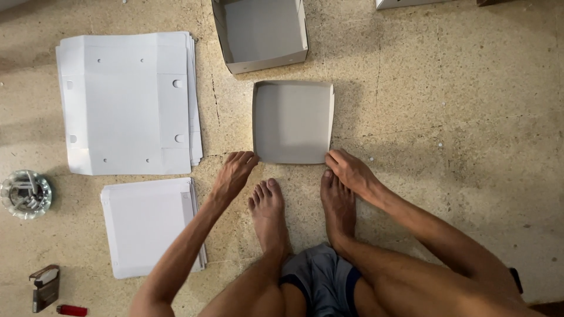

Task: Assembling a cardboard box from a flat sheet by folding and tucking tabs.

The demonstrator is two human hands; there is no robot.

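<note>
A shallow grey cardboard tray (292, 122), square with low folded walls and slightly rounded corners, lies flat on the floor (446, 100) straight ahead of the person's bare feet (302, 208). The left hand (234, 173) rests at the tray's near left corner, fingers loosely spread and pointing toward it, the fingertips touching or just short of the edge; it grips nothing. The right hand (348, 168) sits at the near right corner, fingers extended flat against the floor and touching the tray's lower edge, also open and holding nothing. The tray thus lies between the two hands and just beyond them.

The floor is a speckled, sandy-coloured stone surface with fine cracks. Just behind the tray stands a deeper box (260, 33) of the same matte grey card, with upright walls and an open top. To the left lies a stack of flat white die-cut cardboard sheets (126, 103) with punched holes and notched edges, and below it a smaller stack of plain white sheets (150, 226), close beside the left forearm. At the far left sits a round glass ashtray (24, 194), with a small flip-top pack (45, 286) and a red lighter (71, 310) near the bottom corner.
</note>
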